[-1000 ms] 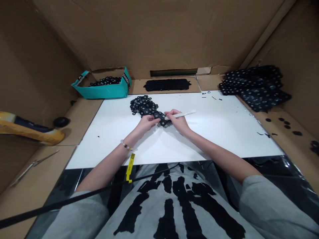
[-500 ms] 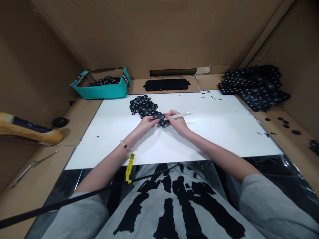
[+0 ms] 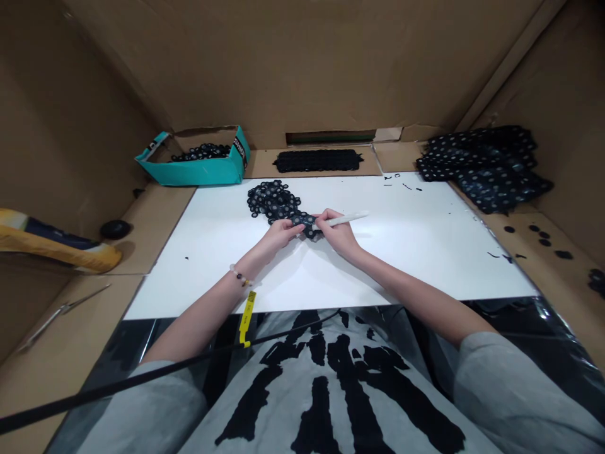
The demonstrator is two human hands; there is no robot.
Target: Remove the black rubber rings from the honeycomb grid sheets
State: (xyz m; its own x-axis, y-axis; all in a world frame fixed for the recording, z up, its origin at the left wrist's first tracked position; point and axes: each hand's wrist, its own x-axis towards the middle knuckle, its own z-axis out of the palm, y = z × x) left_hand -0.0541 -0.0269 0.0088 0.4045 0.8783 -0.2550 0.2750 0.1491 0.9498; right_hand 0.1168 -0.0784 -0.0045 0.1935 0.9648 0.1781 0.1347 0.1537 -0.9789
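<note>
My left hand (image 3: 282, 233) pinches a strip of black fabric with pale dots (image 3: 308, 220) over the middle of the white board (image 3: 212, 252). A slim white pen-like tool (image 3: 347, 219) is gripped in my right hand (image 3: 338, 232), its tip end at the fabric's right side. What sort of tip it has is too small to make out. Just beyond my left hand lies a heap of small black discs with pale centres (image 3: 271, 198), touching the strip.
A teal box (image 3: 198, 174) with similar discs stands back left. Behind the board is a black textured strip (image 3: 317, 161). Dotted black fabric (image 3: 491, 164) is piled at right. Scissors (image 3: 66, 309), a black round object (image 3: 115, 229) and a yellow-and-blue tube (image 3: 61, 243) lie left.
Both hands keep nearly the same pose at the fabric. The whole view has shifted very slightly; nothing has been picked up or let go.
</note>
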